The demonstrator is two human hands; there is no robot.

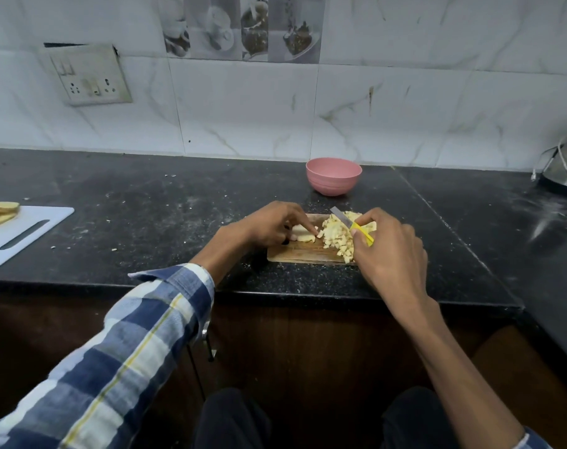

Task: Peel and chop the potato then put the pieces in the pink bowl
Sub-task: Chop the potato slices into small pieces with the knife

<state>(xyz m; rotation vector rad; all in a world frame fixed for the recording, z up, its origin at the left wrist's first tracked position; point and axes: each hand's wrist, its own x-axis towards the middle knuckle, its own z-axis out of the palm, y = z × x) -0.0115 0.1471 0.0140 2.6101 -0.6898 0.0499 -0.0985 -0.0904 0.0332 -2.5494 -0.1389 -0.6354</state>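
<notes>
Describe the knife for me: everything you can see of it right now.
The knife is small, with a yellow handle and a short grey blade that looks like metal. The right hand grips the handle. The blade points up-left, tilted over the heap of potato pieces on the wooden board; whether it touches them is unclear.

Board: a wooden cutting board (303, 252) lay on the black counter (146, 205).
Left hand (270, 223): pressed on potato slices (303, 234).
Right hand (390, 251): gripped a yellow-handled knife (351, 225) — blade over the diced pile (337, 236).
Pink bowl (334, 176): stood behind the board — apart.
</notes>
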